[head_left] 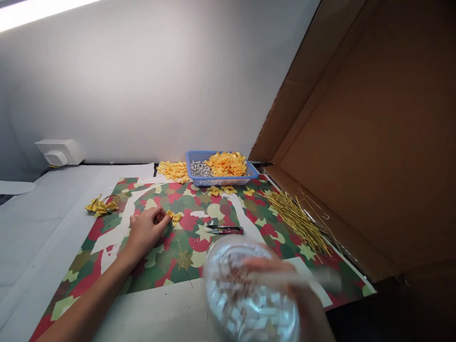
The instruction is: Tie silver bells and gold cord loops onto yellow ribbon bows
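My left hand (147, 230) rests on the patterned sheet, thumb and fingers pinched at the edge of a yellow ribbon bow (174, 217). A thin wire stem (181, 251) runs from the bow toward the front edge. My right hand (270, 270), smeared by motion, is at a clear round container (235, 308) full of small pale pieces. A blurred whitish elongated shape (299, 280) crosses that hand; what it is and whether my fingers grip it cannot be made out. Small thread snips (225, 230) lie between my hands.
A blue basket (223, 181) holds silver beads (200, 168) and yellow bows (228, 164); more bows (173, 170) are piled beside it. Gold wire stems (299, 221) lie at right, near a tall cardboard panel (363, 133). A bow bunch (102, 206) sits at left.
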A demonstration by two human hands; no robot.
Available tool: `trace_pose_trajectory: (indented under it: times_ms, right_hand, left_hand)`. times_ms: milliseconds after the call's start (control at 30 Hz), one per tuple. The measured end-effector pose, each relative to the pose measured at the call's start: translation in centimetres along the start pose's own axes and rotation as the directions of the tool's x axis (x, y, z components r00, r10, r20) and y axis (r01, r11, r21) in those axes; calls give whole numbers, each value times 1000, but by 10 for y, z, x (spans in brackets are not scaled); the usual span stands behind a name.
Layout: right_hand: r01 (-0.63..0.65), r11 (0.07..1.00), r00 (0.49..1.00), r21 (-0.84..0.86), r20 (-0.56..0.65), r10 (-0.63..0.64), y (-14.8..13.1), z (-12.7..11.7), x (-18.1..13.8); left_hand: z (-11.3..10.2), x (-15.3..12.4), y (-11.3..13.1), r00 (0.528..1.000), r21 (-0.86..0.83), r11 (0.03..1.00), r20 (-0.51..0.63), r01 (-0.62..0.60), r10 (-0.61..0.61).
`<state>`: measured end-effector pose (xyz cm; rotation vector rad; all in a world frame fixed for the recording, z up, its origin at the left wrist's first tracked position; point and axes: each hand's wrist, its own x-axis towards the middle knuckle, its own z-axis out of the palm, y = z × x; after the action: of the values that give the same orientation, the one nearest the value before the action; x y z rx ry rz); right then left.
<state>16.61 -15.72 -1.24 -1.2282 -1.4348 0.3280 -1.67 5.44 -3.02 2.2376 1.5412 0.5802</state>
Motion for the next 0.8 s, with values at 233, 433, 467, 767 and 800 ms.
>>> trace_pose_trajectory:
  times_ms: [233, 433, 467, 767, 800]
  right_hand:
    - [-225, 974, 908, 11, -361, 213, 57, -60, 90]
    - [-328, 929, 776, -171, -610, 162, 124, -93, 155]
    - [-391, 903, 735, -181, -652, 187, 132, -95, 162]
    - [-523, 839, 660, -149, -694, 288, 183, -86, 177]
    - [-524, 838, 664, -152, -689, 291, 187, -85, 176]
  left_hand:
    - [-2, 1, 1, 1000, -11, 1000, 21, 3, -3]
    - [-5, 2, 2, 1000, -26, 1000, 23, -2, 3]
    - [-5, 2, 1, 1000, -27, 1000, 21, 0, 0]
    - [-1, 3, -5, 999, -17, 1000, -29, -24, 24]
    - [0, 3, -6, 999, -16, 1000, -31, -27, 27]
